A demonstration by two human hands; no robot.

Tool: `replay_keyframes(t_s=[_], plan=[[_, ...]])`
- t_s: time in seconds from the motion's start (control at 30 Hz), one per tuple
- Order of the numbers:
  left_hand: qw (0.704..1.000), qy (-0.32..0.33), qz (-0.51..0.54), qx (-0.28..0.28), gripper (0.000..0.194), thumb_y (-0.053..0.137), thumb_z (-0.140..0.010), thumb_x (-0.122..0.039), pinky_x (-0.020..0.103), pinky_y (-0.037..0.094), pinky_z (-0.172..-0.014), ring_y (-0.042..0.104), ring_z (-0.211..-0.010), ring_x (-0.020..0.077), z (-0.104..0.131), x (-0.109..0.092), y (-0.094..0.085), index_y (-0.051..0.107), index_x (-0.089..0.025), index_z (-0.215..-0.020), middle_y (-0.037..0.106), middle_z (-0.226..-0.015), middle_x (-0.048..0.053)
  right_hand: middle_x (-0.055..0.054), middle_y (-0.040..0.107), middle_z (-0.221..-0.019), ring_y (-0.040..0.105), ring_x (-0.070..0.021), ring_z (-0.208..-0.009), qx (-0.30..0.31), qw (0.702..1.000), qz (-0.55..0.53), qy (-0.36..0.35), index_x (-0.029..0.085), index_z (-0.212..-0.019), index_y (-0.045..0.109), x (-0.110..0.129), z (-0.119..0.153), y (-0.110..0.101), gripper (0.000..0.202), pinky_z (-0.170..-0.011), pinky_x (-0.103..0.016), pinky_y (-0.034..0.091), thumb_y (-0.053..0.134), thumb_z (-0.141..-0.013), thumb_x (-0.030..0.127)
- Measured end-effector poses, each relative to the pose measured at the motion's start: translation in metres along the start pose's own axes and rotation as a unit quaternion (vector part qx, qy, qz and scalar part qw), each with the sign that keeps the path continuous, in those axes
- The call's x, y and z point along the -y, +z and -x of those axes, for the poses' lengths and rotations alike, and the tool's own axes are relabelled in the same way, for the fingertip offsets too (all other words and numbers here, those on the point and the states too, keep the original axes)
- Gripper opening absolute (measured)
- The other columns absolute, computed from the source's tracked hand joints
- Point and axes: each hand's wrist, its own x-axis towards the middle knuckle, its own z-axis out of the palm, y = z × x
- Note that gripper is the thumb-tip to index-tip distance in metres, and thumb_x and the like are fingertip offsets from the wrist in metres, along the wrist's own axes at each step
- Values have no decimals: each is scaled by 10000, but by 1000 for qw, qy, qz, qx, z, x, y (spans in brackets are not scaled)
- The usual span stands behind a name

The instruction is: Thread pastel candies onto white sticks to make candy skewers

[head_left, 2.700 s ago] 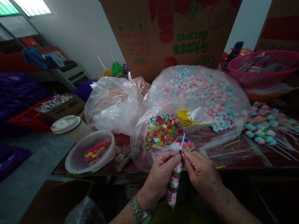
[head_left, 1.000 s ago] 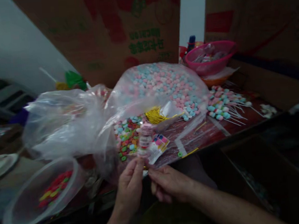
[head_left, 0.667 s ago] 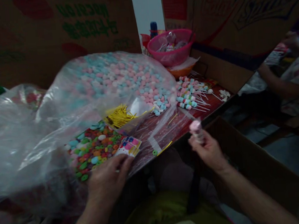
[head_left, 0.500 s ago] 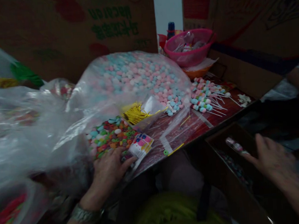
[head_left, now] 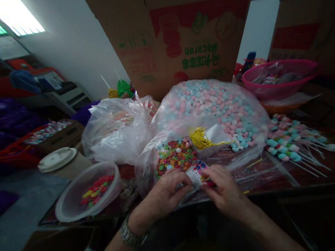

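A small stack of printed plastic bags point(head_left: 195, 173), white with blue, red and yellow print, lies near the table's front edge. My left hand point(head_left: 169, 189), with a watch on its wrist, has thumb and forefinger closed at the stack's left edge. My right hand point(head_left: 223, 187) pinches the right side of the same bags. Just behind are ring-shaped coloured candies point(head_left: 178, 151) in an open clear bag. Yellow twist ties point(head_left: 200, 138) sit in a clear pouch beside them. What lies under my fingertips is partly hidden.
A large clear bag of pastel candies point(head_left: 209, 101) fills the table's middle. Candy sticks point(head_left: 290, 143) and a pink basket point(head_left: 280, 78) are at the right. A plastic tub point(head_left: 65, 201) stands left. A cardboard box point(head_left: 189, 35) rises behind.
My right hand has left the box at the lower right, where a wrapped candy was by its fingers, and joined my left hand at the printed bags. The view has swung left.
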Motion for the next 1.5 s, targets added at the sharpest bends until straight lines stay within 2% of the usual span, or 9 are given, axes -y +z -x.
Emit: replay_keyframes(t_s=[0.23, 0.47, 0.6, 0.77, 0.9, 1.03, 1.23, 1.37, 1.5], plan=[[998, -48, -20, -21, 95, 631, -777, -218, 295, 400, -726, 560, -720, 167, -6, -13, 25, 571, -169, -722, 636, -717, 12, -16, 603, -692, 546, -148, -638, 69, 967, -166, 181, 161, -777, 607, 4, 5, 6, 217, -576, -238, 422, 493, -878, 317], [998, 28, 14, 47, 196, 539, -848, -248, 269, 423, -742, 564, -681, 142, -25, -15, 30, 565, -181, -665, 619, -665, -2, -9, 569, -709, 534, -135, -691, 66, 989, -112, 67, 185, -740, 584, -3, 9, -24, 146, -628, -230, 401, 499, -858, 170], [999, 14, -29, -1, 147, 628, -758, -258, 354, 442, -825, 609, -843, 219, -33, -18, 38, 616, -204, -894, 688, -895, 47, 4, 549, -669, 514, -128, -637, 27, 990, -108, 91, 189, -724, 561, -10, 12, -24, 159, -575, -227, 374, 509, -869, 230], [994, -69, 82, -34, 178, 558, -805, -284, 193, 423, -477, 547, -508, 122, -37, -16, 62, 555, -191, -654, 593, -558, -20, 19, 475, -599, 462, -123, -597, -11, 991, -84, 108, 186, -628, 500, -18, 21, -22, 297, -554, -236, 329, 458, -895, 309], [997, 8, 72, -25, 244, 501, -855, -313, 183, 426, -516, 577, -550, 120, -45, -17, 65, 595, -191, -666, 614, -585, -11, 34, 415, -559, 424, -104, -543, 23, 976, -135, 169, 181, -586, 474, -26, 26, -25, 419, -517, -221, 325, 384, -926, 410], [998, 23, 58, -31, 327, 415, -906, -315, 178, 420, -518, 567, -536, 112, -52, -13, 60, 576, -189, -650, 590, -570, -13, -1, 512, -595, 494, -124, -574, -17, 976, 51, 210, 184, -599, 541, -66, 29, -72, 513, -538, -221, 401, 266, -927, 468], [997, 24, 53, -58, 340, 355, -938, -315, 216, 467, -656, 602, -687, 139, -52, -5, 51, 621, -189, -769, 646, -716, 21, -117, 571, -640, 558, -277, -706, -140, 880, 302, 340, 190, -561, 585, -169, 47, -180, 300, -667, -480, 439, 451, -770, 358], [995, 58, 29, -79, 356, 337, -947, -316, 262, 464, -729, 594, -731, 155, -51, -7, 42, 630, -181, -796, 655, -736, 39, -122, 618, -658, 595, -296, -693, -112, 896, 292, 314, 209, -569, 605, -194, 59, -190, 215, -683, -500, 459, 486, -717, 308], [995, 75, 1, -69, 363, 316, -955, -292, 280, 449, -735, 578, -709, 151, -49, -7, 33, 611, -174, -778, 644, -727, 39, -96, 685, -845, 641, -269, -816, -141, 933, 244, 226, 225, -779, 667, -155, 68, -180, 237, -787, -409, 498, 496, -748, 386]])
